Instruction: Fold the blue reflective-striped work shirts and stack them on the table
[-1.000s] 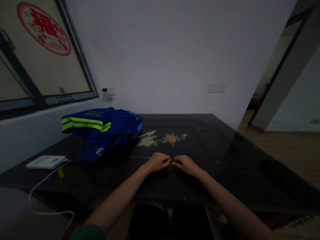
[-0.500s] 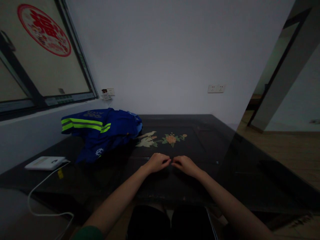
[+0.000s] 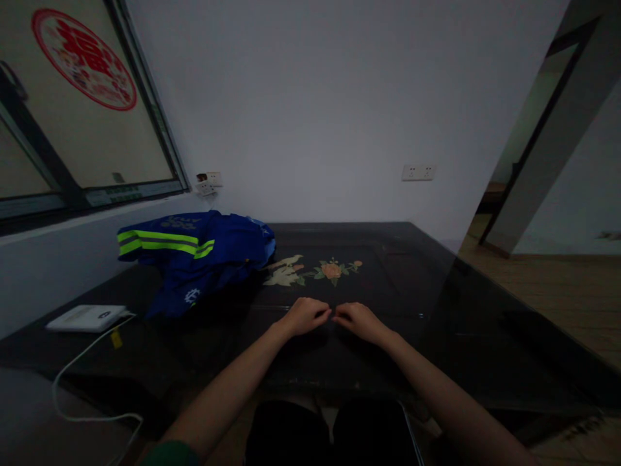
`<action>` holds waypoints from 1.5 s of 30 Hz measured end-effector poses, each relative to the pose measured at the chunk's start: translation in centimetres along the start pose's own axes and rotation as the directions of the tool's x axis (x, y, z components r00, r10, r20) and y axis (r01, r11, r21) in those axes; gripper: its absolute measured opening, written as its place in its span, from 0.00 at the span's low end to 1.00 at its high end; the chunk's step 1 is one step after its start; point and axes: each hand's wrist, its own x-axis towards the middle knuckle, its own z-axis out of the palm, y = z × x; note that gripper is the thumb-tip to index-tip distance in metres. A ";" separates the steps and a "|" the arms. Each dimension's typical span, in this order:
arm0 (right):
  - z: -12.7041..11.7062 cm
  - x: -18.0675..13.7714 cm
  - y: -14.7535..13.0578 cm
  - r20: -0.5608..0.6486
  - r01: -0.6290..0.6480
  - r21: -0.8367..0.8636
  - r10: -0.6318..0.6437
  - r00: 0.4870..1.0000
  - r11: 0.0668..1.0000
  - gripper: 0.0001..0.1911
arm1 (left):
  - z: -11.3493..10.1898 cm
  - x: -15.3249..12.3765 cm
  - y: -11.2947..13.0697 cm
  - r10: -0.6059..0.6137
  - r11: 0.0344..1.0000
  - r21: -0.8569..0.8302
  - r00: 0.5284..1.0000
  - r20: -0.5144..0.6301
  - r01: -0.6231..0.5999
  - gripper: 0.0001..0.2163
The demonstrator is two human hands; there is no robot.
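Observation:
My left hand [image 3: 306, 315] rests on the dark glossy table [image 3: 466, 336] with its fingers curled in, and I see nothing in it. Facing it across a narrow gap is my right hand [image 3: 358, 320], also curled closed, with no object visible in it. Just beyond both hands, a flower and bird decoration [image 3: 332, 269] shows on the tabletop. The nearest loose thing is a crumpled blue garment [image 3: 228, 246] with yellow-green reflective stripes, lying to the left and beyond my left hand. Curled fingertips are partly hidden by the backs of both hands.
At the table's left edge lies a white power bank or similar flat device [image 3: 87, 318], its white cable [image 3: 72, 362] hanging over the front edge. Close by is a small yellow tag [image 3: 116, 339]. A wall with sockets [image 3: 418, 172] stands behind the table, and a window [image 3: 97, 97] is at left.

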 end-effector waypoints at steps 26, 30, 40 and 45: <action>0.2 -0.3 0.2 0.005 0.012 -0.002 -0.012 1.000 1.000 0.09 | -9.1 -7.5 -6.0 -0.535 0.844 -0.417 0.588 -0.606 0.338 0.15; 0.6 -0.1 0.5 0.004 0.018 -0.014 -0.018 1.000 1.000 0.09 | -13.6 -13.8 -13.6 -0.494 0.701 -0.257 0.193 -0.848 0.665 0.20; 0.5 -0.1 0.3 -0.004 0.008 -0.007 -0.008 1.000 1.000 0.09 | -16.0 -16.1 -20.4 -0.740 0.399 -0.219 0.172 -0.650 0.890 0.30; 0.3 -0.3 0.0 0.004 -0.005 -0.009 0.005 1.000 1.000 0.09 | -19.0 -15.4 -20.4 -0.678 0.469 -0.214 0.194 -0.709 0.857 0.16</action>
